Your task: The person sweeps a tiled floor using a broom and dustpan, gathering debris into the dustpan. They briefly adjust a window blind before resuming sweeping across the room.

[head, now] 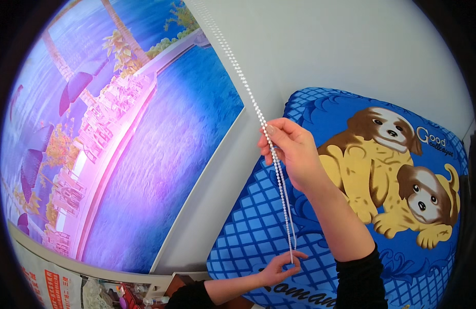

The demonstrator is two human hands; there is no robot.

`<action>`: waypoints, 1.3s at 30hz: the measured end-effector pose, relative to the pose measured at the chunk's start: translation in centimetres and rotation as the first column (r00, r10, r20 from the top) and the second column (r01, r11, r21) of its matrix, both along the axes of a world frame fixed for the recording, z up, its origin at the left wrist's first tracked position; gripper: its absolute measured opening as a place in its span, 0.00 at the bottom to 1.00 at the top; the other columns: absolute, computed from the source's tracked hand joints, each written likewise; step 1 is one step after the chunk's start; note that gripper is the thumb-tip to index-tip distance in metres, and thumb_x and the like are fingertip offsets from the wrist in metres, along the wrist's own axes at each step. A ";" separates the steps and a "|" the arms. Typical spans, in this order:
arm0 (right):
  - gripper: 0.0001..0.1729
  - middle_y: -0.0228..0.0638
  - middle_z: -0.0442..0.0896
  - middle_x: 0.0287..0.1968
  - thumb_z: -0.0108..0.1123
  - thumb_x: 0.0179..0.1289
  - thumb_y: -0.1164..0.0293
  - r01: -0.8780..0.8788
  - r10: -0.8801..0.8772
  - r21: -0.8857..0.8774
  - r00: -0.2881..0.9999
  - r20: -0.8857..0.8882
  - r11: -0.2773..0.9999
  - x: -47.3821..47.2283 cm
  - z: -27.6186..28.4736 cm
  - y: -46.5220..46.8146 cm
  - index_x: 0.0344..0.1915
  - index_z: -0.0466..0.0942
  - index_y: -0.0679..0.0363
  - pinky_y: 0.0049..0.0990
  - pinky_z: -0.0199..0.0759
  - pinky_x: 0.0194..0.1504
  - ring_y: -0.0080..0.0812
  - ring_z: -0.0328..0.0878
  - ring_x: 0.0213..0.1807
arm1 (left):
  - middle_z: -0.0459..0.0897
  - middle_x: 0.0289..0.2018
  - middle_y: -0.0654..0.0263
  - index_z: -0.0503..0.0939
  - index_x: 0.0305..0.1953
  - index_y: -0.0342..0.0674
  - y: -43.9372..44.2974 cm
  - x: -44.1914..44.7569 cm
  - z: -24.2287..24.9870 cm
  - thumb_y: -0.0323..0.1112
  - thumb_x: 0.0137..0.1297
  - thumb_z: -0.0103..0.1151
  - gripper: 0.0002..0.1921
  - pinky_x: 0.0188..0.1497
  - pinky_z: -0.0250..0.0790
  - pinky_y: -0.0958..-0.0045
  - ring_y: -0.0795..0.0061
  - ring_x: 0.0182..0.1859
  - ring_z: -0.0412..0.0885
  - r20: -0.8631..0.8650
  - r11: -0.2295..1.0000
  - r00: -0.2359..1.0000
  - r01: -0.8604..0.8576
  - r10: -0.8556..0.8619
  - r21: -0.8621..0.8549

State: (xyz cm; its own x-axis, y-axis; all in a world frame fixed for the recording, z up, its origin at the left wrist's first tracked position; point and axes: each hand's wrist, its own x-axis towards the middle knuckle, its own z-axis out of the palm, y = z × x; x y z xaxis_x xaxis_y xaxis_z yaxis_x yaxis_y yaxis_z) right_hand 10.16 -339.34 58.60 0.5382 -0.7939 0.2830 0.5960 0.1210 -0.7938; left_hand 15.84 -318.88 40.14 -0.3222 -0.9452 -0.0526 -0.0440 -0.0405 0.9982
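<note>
A white bead chain [242, 75] runs down from the upper edge of the view along the wall beside a lit printed panel [157, 162]. Partway down the strand, my right hand [288, 145] pinches the beads between thumb and fingers. Below it the chain hangs in a narrow loop, and my left hand [282, 267] has its fingers at the loop's lower end. Behind both hands lies a blue cover [257, 208] printed with two cartoon puppies and a lattice pattern.
A grey-white wall [338, 50] rises behind the cover. At the lower left are a printed sheet bearing writing [49, 284], a clear plastic bottle [156, 301] and a cluster of small items [126, 297], partly cut off by the view's rim.
</note>
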 end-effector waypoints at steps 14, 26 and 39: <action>0.15 0.33 0.76 0.34 0.54 0.58 0.72 0.035 -0.037 -0.019 0.992 -0.117 0.999 1.7 -2.9 -1.0 0.45 0.70 0.66 0.19 0.66 0.32 0.21 0.71 0.35 | 0.60 0.55 0.56 0.71 0.50 0.45 1.6 0.8 -0.4 0.26 0.62 0.47 0.14 0.49 0.63 0.65 0.60 0.53 0.65 0.391 0.968 0.898 -0.125 0.204 -0.217; 0.25 0.38 0.76 0.39 0.56 0.58 0.71 -0.221 0.146 -0.316 0.959 -0.243 0.923 4.3 -5.0 2.0 0.54 0.64 0.67 0.21 0.68 0.41 0.24 0.74 0.40 | 0.57 0.55 0.51 0.59 0.60 0.51 2.3 -1.1 -0.3 0.26 0.57 0.53 0.28 0.54 0.60 0.57 0.48 0.56 0.60 0.558 0.975 0.803 -0.128 0.209 -0.180; 0.12 0.18 0.59 0.15 0.51 0.63 0.69 0.095 -0.090 -0.046 0.991 0.100 0.994 2.8 -0.7 -0.2 0.38 0.76 0.67 0.12 0.41 0.14 0.09 0.48 0.14 | 0.63 0.52 0.52 0.66 0.54 0.44 1.8 -2.7 0.5 0.22 0.56 0.50 0.23 0.52 0.62 0.60 0.53 0.53 0.66 0.449 0.956 0.881 -0.015 0.151 -0.292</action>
State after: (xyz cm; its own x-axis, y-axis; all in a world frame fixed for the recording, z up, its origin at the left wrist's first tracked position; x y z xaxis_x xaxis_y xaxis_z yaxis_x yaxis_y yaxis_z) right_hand 12.94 -339.51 57.89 0.4306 -0.8224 0.3718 0.6781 0.0229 -0.7346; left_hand 13.09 -317.05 40.68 -0.2444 -0.9658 0.0871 -0.5104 0.2045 0.8353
